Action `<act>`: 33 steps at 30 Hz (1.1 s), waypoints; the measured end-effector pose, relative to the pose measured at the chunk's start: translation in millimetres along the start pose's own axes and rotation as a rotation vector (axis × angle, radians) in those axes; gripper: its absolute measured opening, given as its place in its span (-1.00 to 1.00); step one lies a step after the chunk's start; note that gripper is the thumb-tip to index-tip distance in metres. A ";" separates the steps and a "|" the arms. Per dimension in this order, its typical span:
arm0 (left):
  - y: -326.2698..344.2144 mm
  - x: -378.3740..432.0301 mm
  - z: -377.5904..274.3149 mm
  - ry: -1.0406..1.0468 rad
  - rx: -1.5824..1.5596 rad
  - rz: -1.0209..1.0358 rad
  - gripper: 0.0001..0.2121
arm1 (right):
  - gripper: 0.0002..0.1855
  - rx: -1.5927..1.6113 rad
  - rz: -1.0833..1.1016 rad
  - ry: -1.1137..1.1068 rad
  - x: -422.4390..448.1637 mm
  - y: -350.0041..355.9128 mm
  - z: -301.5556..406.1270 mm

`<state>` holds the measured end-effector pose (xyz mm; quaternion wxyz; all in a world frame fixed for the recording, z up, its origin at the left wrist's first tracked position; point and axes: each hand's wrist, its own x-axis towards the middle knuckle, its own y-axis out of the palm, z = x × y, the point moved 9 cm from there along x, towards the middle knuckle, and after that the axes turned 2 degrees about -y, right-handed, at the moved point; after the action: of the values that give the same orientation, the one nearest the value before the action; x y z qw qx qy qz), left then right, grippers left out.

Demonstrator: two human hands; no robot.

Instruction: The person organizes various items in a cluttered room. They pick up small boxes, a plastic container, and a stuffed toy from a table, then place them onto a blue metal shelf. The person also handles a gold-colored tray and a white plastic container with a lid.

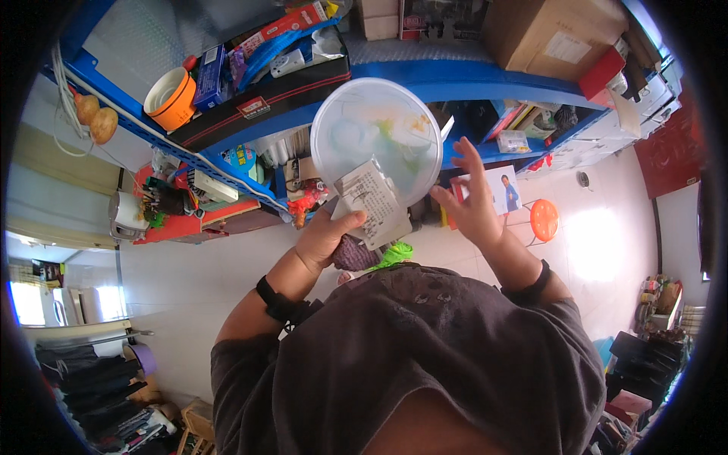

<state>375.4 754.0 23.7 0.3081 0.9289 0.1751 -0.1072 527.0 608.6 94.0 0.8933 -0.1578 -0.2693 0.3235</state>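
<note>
My left hand (pixel 327 236) holds a small stack of printed cards or packets (pixel 372 207), its thumb pressed on top. Under and beyond these is a round translucent plastic tub or lid (pixel 364 122) with coloured things showing through it. A purple knitted item (pixel 354 254) and a bright green plastic bag (pixel 396 254) hang below the packets. My right hand (pixel 469 199) is raised at the right of the round plastic piece, fingers spread, holding nothing. Whether the left fingers also grip the tub is hidden.
A blue metal shelf (pixel 472 82) crosses in front, bearing an orange container (pixel 170 98), a black box (pixel 261 102) of mixed goods and a cardboard box (pixel 554 34). An orange stool (pixel 544 220) stands on the right. A red-topped cabinet (pixel 187 227) is at the left.
</note>
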 end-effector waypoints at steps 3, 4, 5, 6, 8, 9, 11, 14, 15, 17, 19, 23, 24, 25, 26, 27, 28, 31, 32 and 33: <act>9.6 8.3 -2.0 0.054 0.067 -0.026 -0.61 | -0.27 -0.001 0.264 -0.101 4.6 17.4 25.7; 15.6 10.0 -1.3 0.067 0.067 -0.014 -0.62 | -0.28 0.057 0.372 -0.038 1.6 29.6 25.7; 21.6 13.4 -1.9 0.083 0.069 0.003 -0.62 | -0.33 0.089 0.366 0.007 3.6 35.3 29.4; 27.3 16.2 -2.8 0.099 0.071 0.019 -0.63 | -0.30 0.073 0.335 -0.009 5.9 39.7 31.6; 34.2 17.3 -7.9 0.156 0.068 0.038 -0.62 | -0.30 0.157 0.337 0.087 11.8 43.0 27.2; 35.7 19.1 -7.9 0.156 0.032 0.044 -0.62 | -0.31 0.187 0.358 0.145 13.9 44.2 22.0; 34.9 19.9 -7.0 0.165 0.006 0.054 -0.61 | -0.32 0.253 0.403 0.266 13.6 49.3 10.4; 31.5 18.2 -3.8 0.180 0.046 0.055 -0.62 | -0.36 0.319 0.454 0.419 6.8 53.1 9.9; 29.8 19.6 -4.3 0.175 0.070 0.047 -0.62 | -0.35 0.191 0.389 0.241 13.1 47.0 15.3; 31.4 22.2 -4.2 0.163 0.079 0.060 -0.61 | -0.32 -0.071 0.243 -0.111 17.3 33.7 25.7; 36.2 21.1 -6.0 0.154 0.054 0.084 -0.55 | -0.24 -0.029 0.031 -0.130 19.1 14.2 23.6; 38.0 19.5 -11.3 0.205 -0.115 0.081 -0.64 | -0.20 0.787 -0.089 0.325 14.9 17.2 -24.1; 38.4 18.9 -12.1 0.206 -0.155 0.081 -0.63 | -0.23 1.016 -0.106 0.481 9.9 24.3 -29.6; 40.1 19.2 -13.0 0.203 -0.193 0.089 -0.63 | -0.34 1.146 0.049 0.498 9.2 34.4 -19.4; 40.6 20.3 -13.7 0.199 -0.160 0.076 -0.63 | -0.36 1.137 0.139 0.556 4.1 43.9 -17.3; 40.8 21.7 -14.6 0.196 -0.127 0.062 -0.62 | -0.38 1.127 0.230 0.614 -1.9 55.7 -14.2; 41.0 23.5 -16.2 0.194 -0.092 0.049 -0.61 | -0.40 1.114 0.321 0.668 -6.0 66.8 -11.6; 32.0 28.5 -12.6 0.183 0.055 0.040 -0.57 | -0.45 0.974 0.283 0.482 3.1 60.0 -8.0; 25.7 28.9 -21.0 0.304 0.202 0.026 -0.51 | -0.45 0.917 0.292 0.384 14.9 55.9 -1.0; 19.7 26.1 -25.0 0.345 0.230 0.020 -0.49 | -0.45 0.973 0.323 0.381 15.5 55.5 6.5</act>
<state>409.3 761.2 45.9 0.1663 0.9643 0.2028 0.0373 505.9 660.7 79.8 0.8351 0.1786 0.1055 0.5095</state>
